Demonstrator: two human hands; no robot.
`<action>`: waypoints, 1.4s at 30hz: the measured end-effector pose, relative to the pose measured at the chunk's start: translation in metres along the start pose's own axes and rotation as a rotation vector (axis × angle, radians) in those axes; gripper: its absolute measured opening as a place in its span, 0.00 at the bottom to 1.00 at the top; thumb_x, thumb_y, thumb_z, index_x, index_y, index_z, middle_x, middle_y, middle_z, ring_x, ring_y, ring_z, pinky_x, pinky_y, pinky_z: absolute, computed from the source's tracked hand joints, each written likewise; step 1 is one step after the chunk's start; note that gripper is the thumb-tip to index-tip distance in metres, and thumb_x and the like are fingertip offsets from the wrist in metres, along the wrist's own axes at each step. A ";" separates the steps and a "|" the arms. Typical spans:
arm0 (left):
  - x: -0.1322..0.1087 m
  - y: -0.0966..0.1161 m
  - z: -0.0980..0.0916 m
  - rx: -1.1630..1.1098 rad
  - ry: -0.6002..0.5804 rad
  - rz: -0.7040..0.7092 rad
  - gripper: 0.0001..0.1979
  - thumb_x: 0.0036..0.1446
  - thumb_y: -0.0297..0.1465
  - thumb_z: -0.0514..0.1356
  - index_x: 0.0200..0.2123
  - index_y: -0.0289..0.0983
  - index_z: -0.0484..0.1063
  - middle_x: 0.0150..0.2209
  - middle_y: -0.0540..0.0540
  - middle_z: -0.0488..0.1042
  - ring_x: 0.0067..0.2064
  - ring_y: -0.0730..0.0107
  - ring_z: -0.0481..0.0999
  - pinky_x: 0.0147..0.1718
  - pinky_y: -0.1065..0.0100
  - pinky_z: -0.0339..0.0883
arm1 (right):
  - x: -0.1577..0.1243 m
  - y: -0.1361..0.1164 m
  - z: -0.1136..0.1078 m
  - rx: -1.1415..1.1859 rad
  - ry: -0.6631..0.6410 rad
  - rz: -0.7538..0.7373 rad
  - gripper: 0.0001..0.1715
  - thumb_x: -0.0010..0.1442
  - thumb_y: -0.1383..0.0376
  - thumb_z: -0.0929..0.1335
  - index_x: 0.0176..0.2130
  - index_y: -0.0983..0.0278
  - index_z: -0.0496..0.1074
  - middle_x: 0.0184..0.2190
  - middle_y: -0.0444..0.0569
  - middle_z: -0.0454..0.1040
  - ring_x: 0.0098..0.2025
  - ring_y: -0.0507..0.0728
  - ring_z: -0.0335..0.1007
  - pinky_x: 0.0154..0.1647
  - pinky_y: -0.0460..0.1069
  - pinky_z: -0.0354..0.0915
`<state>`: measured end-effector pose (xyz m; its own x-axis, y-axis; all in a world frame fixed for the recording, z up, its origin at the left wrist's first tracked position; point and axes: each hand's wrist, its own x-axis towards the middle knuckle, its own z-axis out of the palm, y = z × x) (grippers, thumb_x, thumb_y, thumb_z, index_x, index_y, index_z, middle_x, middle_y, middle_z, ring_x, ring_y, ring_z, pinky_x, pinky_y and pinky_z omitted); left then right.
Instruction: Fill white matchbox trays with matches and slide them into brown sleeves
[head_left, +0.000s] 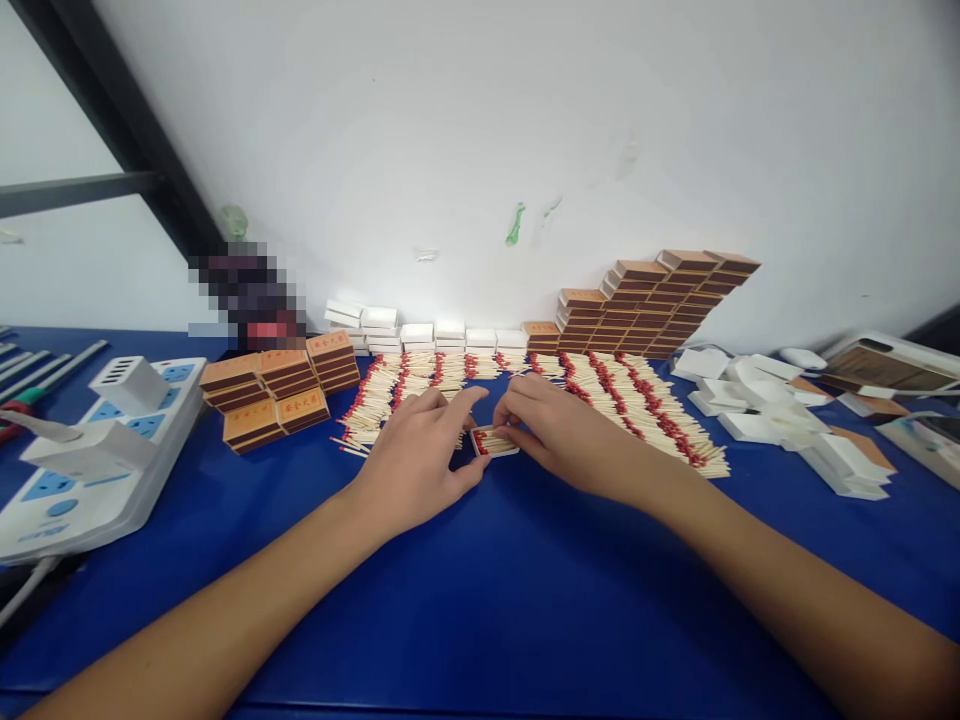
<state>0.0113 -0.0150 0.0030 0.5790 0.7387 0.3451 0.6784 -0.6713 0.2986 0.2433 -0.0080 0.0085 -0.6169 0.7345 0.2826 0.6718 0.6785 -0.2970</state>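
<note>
A small white matchbox tray (496, 451) with red-tipped matches (491, 440) in it lies on the blue table between my hands. My left hand (416, 455) is at its left side, thumb and index finger spread apart, the thumb close to the tray's corner. Over the tray's right end, my right hand (544, 425) has its fingers closed in a pinch at the matches; the fingertips are partly hidden. Behind both hands, loose matches (637, 395) are spread in rows with their red heads lined up.
White empty trays (450, 333) stand stacked by the wall. Finished-looking matchboxes are stacked at right (652, 310) and in a smaller pile (277, 390) at left. More white trays (765, 400) lie heaped far right. A power strip (142, 480) with plugs occupies the left side.
</note>
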 end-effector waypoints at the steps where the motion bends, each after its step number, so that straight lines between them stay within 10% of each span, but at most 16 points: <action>1: 0.000 0.000 0.000 0.000 0.000 0.002 0.32 0.63 0.34 0.67 0.67 0.39 0.61 0.45 0.45 0.83 0.54 0.51 0.75 0.57 0.47 0.69 | 0.001 -0.002 0.002 -0.008 0.003 -0.005 0.08 0.72 0.70 0.64 0.39 0.61 0.70 0.42 0.54 0.73 0.44 0.61 0.69 0.44 0.55 0.65; 11: -0.001 0.001 -0.001 -0.023 0.006 0.008 0.32 0.63 0.33 0.67 0.66 0.40 0.61 0.47 0.46 0.83 0.55 0.51 0.75 0.58 0.47 0.69 | 0.004 0.039 -0.026 -0.112 0.139 0.146 0.08 0.70 0.64 0.66 0.38 0.62 0.74 0.38 0.53 0.75 0.44 0.63 0.71 0.45 0.55 0.65; 18: 0.000 0.000 -0.002 -0.026 0.002 0.008 0.30 0.64 0.33 0.66 0.66 0.40 0.61 0.45 0.46 0.83 0.55 0.50 0.75 0.56 0.48 0.70 | -0.004 0.090 -0.032 -0.213 -0.008 0.324 0.09 0.66 0.63 0.68 0.34 0.61 0.75 0.38 0.55 0.76 0.45 0.65 0.71 0.44 0.56 0.64; 42: 0.000 0.002 -0.004 -0.019 -0.017 -0.004 0.30 0.64 0.34 0.66 0.66 0.41 0.61 0.45 0.46 0.83 0.56 0.49 0.75 0.56 0.48 0.69 | -0.007 0.101 -0.035 -0.185 -0.047 0.289 0.08 0.64 0.62 0.68 0.34 0.61 0.76 0.39 0.57 0.77 0.46 0.67 0.71 0.46 0.58 0.66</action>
<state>0.0113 -0.0164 0.0070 0.5841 0.7422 0.3286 0.6722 -0.6692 0.3168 0.3296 0.0556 0.0082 -0.4057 0.8985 0.1674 0.8818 0.4330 -0.1870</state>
